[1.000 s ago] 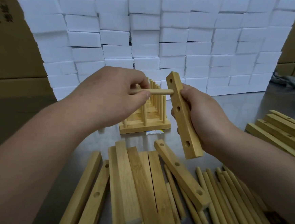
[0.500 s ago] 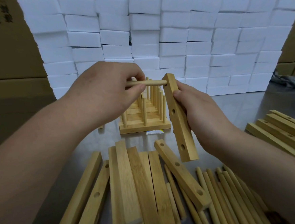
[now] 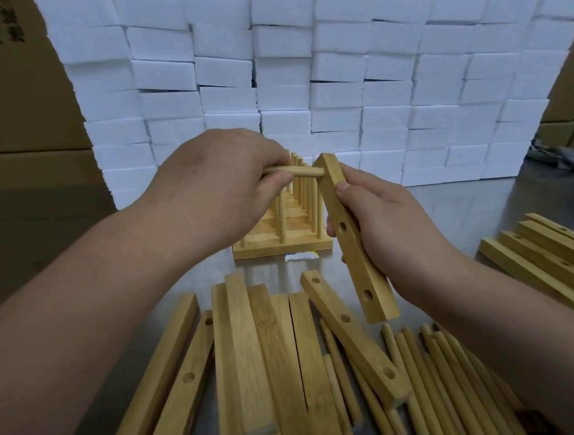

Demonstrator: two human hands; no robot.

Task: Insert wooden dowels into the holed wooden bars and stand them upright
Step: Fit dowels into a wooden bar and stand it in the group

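finished racks [image 3: 281,231] behind loose bars [image 3: 255,357], dowels [image 3: 439,377] right of them

Lighting: soft, even, from overhead; moderately bright at centre.
White foam blocks [image 3: 302,78] at 12 o'clock: brightest area, surface detail nearly washed out.
Table [image 3: 449,204]: dull grey sheen at 2 o'clock.
Cardboard boxes [image 3: 12,101] at 9 to 10 o'clock: dim, murky.
Shadows: faint, narrow, between loose bars [image 3: 248,357] at 6 o'clock.
Distortion: marked wide-angle bowing at all edges.
Sharpness: mildly soft overall; smeared at 8 and 4 o'clock.
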